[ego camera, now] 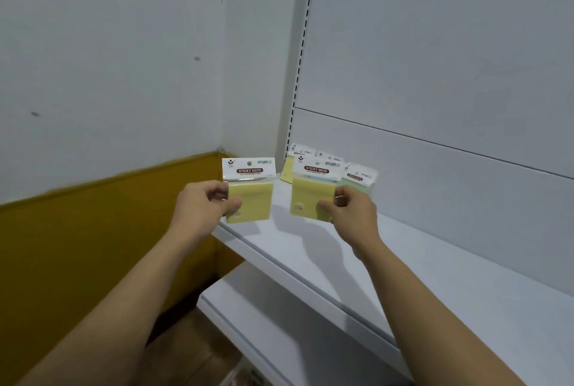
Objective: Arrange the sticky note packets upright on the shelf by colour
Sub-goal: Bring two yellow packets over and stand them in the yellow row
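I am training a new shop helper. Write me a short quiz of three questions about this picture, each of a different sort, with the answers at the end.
1. True or false: the left hand holds nothing.
2. The right hand pinches a yellow packet. What colour is the rear packet that shows just beyond that hand? A) green B) pink C) orange
3. Fill the gap: the red label on the left packet reads "STICKY ____".

Key: 1 false, it pinches a yellow packet too; 2 A; 3 NOTE.
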A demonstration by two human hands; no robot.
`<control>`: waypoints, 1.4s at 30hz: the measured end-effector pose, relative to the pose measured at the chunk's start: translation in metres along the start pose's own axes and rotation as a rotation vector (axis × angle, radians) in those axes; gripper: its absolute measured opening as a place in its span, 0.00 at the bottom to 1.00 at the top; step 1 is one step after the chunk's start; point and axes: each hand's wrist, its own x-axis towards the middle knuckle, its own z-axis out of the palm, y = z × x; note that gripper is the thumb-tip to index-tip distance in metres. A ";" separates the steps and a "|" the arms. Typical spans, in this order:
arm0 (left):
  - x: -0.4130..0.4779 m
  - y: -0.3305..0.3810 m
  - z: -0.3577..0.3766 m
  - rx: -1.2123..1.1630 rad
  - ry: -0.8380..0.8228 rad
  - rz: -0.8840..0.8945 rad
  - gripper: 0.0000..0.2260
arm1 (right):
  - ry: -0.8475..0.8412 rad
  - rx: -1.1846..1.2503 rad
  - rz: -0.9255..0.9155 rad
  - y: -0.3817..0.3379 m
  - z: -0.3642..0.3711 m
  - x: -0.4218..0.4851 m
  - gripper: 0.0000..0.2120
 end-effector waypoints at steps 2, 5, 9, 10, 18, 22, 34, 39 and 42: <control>0.013 -0.004 0.004 0.003 -0.005 -0.007 0.09 | -0.014 0.006 0.007 0.004 0.013 0.012 0.05; 0.034 -0.011 0.015 -0.003 -0.013 -0.031 0.10 | -0.022 0.022 0.020 0.015 0.027 0.036 0.07; 0.066 -0.022 0.032 0.029 -0.019 -0.048 0.09 | -0.026 0.031 0.036 0.034 0.046 0.074 0.10; 0.074 -0.025 0.036 0.042 -0.025 -0.055 0.09 | -0.030 0.026 0.041 0.040 0.051 0.083 0.10; 0.141 -0.042 0.072 0.113 -0.057 -0.107 0.09 | -0.057 0.028 0.098 0.087 0.099 0.145 0.16; 0.166 -0.050 0.085 0.123 -0.047 -0.123 0.09 | -0.072 0.053 0.067 0.082 0.112 0.186 0.10; 0.233 -0.086 0.095 0.111 -0.145 -0.105 0.08 | 0.093 0.047 0.093 0.087 0.159 0.225 0.09; 0.264 -0.099 0.107 0.127 -0.280 -0.068 0.07 | 0.200 -0.042 0.161 0.095 0.164 0.222 0.09; 0.283 -0.101 0.117 0.108 -0.379 -0.043 0.09 | 0.243 -0.106 0.226 0.098 0.163 0.221 0.09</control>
